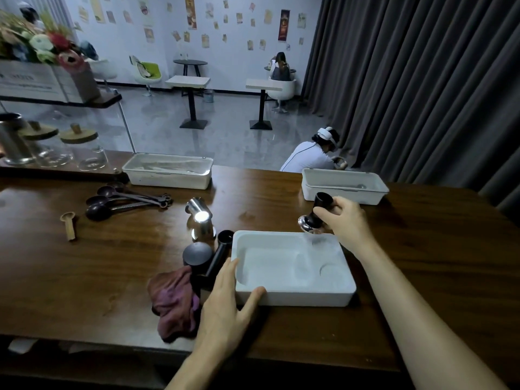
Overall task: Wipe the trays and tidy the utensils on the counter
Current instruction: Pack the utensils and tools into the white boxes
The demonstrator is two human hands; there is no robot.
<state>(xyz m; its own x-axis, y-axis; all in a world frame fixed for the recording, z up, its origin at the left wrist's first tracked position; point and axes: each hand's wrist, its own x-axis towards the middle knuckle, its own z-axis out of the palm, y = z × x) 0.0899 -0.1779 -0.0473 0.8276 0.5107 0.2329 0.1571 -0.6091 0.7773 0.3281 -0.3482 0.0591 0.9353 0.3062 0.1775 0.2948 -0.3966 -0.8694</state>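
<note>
An empty white tray [295, 295] sits near the counter's front edge. My left hand [228, 302] grips its near left corner, thumb on the front wall and fingers along the left rim. My right hand [344, 220] holds a black-handled tamper [315, 213] with a shiny steel base, tilted, just above the tray's far right rim. A crumpled maroon cloth [173, 299] lies left of the tray. Black cylindrical utensils [209, 256] lie between the cloth and the tray. A steel jigger [200, 220] stands behind them.
Two more white trays stand at the back, one [167, 178] in the middle, one [344, 192] at the right. Dark measuring spoons [123, 202] and a wooden scoop [69, 225] lie at the left. Glass jars [81, 150] stand at far left. A person crouches beyond the counter.
</note>
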